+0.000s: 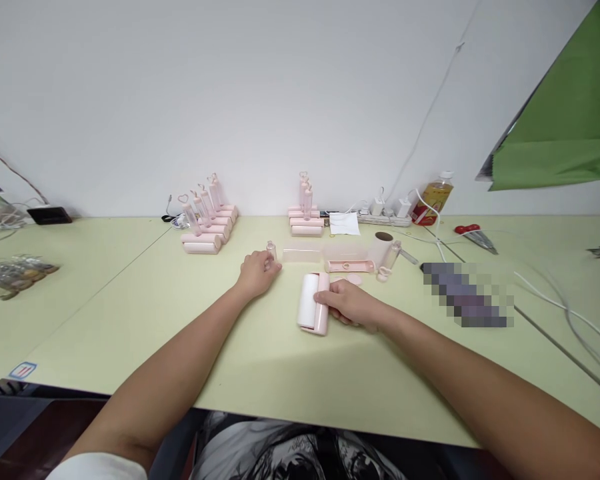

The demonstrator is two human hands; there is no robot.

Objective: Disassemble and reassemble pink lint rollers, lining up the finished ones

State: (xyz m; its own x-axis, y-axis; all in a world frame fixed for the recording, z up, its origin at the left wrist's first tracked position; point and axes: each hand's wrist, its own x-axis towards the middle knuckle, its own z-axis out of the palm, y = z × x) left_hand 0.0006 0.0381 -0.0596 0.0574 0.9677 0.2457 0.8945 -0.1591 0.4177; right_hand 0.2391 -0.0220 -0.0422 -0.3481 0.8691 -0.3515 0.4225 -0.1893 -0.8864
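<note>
My right hand (347,303) is closed round the pink housing of a lint roller (309,303), its white sticky roll turned to the left, just above or on the table. Further left, my left hand (259,272) has its fingers closed on a small clear pinkish handle (271,249) that stands upright. Behind the roller lie a pink half-shell (350,267), a clear cover (303,255) and a pink oval piece (353,279). To their right are a cardboard-cored white roll (380,251) and another clear handle (390,259) with a pink loop.
Several pink lint rollers with upright handles stand at the back left (203,243) and back centre (307,228). Behind on the right are a power strip (385,218), a drink bottle (433,199), red-handled pliers (476,237) and loose white cables. A pixelated object (465,293) lies right.
</note>
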